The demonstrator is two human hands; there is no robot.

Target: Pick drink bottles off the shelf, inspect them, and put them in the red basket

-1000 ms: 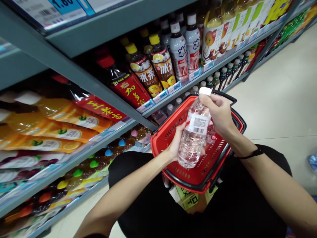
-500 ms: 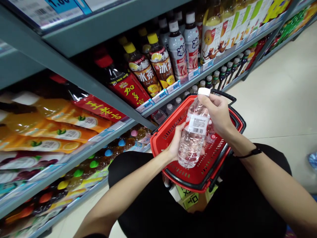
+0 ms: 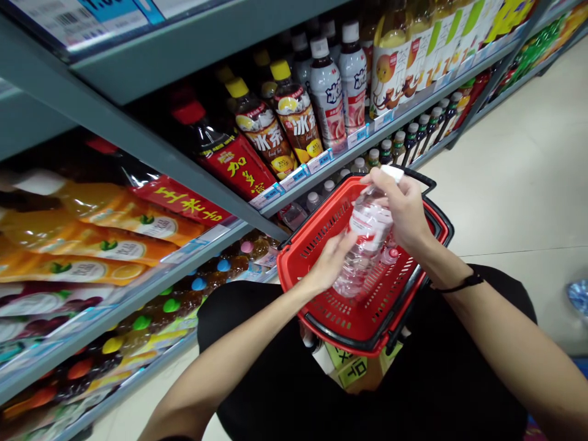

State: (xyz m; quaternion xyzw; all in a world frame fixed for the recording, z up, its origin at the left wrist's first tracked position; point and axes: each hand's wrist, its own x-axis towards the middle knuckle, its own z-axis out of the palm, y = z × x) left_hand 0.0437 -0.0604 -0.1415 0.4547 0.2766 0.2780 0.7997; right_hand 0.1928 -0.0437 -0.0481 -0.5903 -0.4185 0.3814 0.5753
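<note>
2 black-clad knees flank 1 red shopping basket; its mouth gives the hands room, w/ shelf edge just past the L rim & pale floor opening out R. 1 clear plastic bottle, white cap, tilted over basket, btwn both hands: L hand clasped on its side, R hand clamped at neck/cap. 1 pink-capped bottle in basket below R hand. Beyond, shelf front row incl. 1 red-labelled bottle, 2 yellow-capped iced teas, 2 white-capped bottles
</note>
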